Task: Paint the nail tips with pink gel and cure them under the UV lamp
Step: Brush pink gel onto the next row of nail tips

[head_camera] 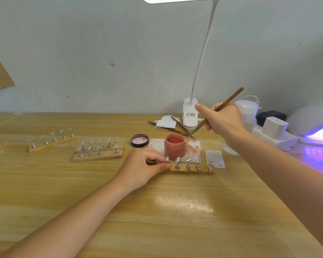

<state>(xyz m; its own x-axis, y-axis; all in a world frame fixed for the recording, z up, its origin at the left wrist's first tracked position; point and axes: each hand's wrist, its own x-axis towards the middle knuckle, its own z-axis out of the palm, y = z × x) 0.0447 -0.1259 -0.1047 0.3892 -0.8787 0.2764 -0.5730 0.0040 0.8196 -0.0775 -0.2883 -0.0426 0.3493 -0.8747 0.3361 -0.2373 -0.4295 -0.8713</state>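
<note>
Fingers [157,165] of your left hand [144,168] are curling around the near end of a wooden strip [192,169], pinching it against the counter [157,211]; that end is hiding under your thumb and knuckles. Five metal stands are sitting on the strip, each carrying a clear nail tip [177,159], though the glare is making the tips hard to read and you cannot tell whether any is carrying paint.

Your right hand [224,121] is gripping a brush [222,108] like a pen, with the handle pointing up and back and the bristle end angling down just beside the rim of the open pink gel jar [174,148]. The bristles are too fine to make out, and they are overlapping some tweezers [177,125] lying behind the jar. Whether they are touching anything is unclear.

The jar is standing on stained paper just behind the strip, with its lid [139,140] lying to the left. Three more strips [99,150] with stands are lying further left, and a fourth is being cut off by the left edge.

At the right edge the UV lamp [313,123] is glowing violet, only partly in view. A desk lamp [190,114] is clamped at the back, its head cropped by the top of the frame.
</note>
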